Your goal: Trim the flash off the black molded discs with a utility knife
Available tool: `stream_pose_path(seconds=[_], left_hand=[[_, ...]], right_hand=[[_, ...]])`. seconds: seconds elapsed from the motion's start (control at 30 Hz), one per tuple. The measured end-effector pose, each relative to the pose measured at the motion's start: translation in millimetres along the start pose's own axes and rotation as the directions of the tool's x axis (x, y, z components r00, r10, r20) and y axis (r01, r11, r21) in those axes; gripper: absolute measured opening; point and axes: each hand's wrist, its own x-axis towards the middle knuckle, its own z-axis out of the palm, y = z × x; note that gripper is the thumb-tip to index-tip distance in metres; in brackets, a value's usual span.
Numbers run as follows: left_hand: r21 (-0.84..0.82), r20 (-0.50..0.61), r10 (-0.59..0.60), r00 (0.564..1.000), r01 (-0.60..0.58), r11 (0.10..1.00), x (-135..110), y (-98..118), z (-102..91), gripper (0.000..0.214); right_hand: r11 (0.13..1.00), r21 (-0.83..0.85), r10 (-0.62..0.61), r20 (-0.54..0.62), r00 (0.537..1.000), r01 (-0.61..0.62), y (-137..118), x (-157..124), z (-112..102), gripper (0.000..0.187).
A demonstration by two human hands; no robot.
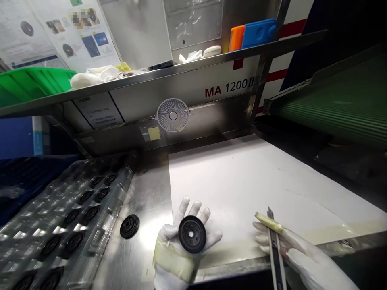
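My left hand, in a white glove with yellowish tape round the wrist, is palm up with its fingers spread. A round black grooved plastic wheel with a small centre hole lies on its palm and fingers. Further right, my gloved right hand is closed around a snap-off utility knife, blade tip pointing up and away. Yellow tape wraps its index finger. A second black wheel rests on the metal bench to the left of my left hand.
On the left, a clear plastic tray holds several black wheels. A white sheet covers the bench's middle and right. Behind stand a small fan and a metal shelf with a green bin. A green conveyor slopes at the right.
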Motion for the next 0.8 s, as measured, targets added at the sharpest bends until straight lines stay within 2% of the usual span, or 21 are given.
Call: stream_pose_path(seconds=[0.1, 0.2, 0.3, 0.37, 0.43, 0.5, 0.6, 0.73, 0.8], left_hand=[[-0.013, -0.032, -0.009, 0.999, 0.009, 1.000, -2.0, 2.0, 2.5, 0.053], [-0.053, -0.185, -0.082, 0.979, 0.073, 0.996, -1.3, 2.8, 2.7, 0.039], [-0.115, -0.416, -0.150, 0.897, 0.112, 0.987, 1.3, 0.9, 1.3, 0.030], [-0.125, -0.495, -0.158, 0.854, 0.110, 0.986, 2.6, -0.7, 0.0, 0.032], [-0.127, -0.485, -0.166, 0.859, 0.119, 0.985, 2.5, -1.4, -0.8, 0.036], [-0.134, -0.415, -0.180, 0.892, 0.136, 0.982, 0.6, -1.2, -0.5, 0.041], [-0.108, -0.328, -0.190, 0.925, 0.163, 0.981, -4.2, -1.9, 2.0, 0.042], [0.017, -0.341, -0.130, 0.931, 0.145, 0.989, -9.6, -7.6, 6.9, 0.039], [0.054, -0.341, -0.107, 0.934, 0.133, 0.990, -10.1, -11.3, 8.7, 0.039]], right_hand=[[0.999, 0.047, -0.023, -0.006, 1.000, 0.023, -6.4, 0.1, 3.4, 0.049], [1.000, 0.008, 0.006, -0.088, 0.996, -0.005, -11.9, -3.9, 9.2, 0.050], [1.000, 0.022, 0.022, -0.170, 0.985, -0.019, -12.7, -7.2, 12.0, 0.046], [0.996, 0.090, 0.005, -0.156, 0.988, 0.010, -13.6, -6.0, 14.0, 0.042], [0.987, 0.158, -0.012, -0.095, 0.995, 0.027, -17.1, -2.6, 18.5, 0.041], [0.978, 0.207, -0.011, -0.053, 0.999, 0.022, -23.3, 0.8, 25.9, 0.041], [0.973, 0.230, 0.023, -0.086, 0.996, -0.002, -33.9, 2.1, 38.7, 0.037], [0.983, 0.184, 0.037, -0.137, 0.990, -0.011, -47.1, -2.7, 50.0, 0.036], [0.983, 0.184, 0.041, -0.098, 0.994, -0.022, -54.4, -6.6, 53.8, 0.034]])
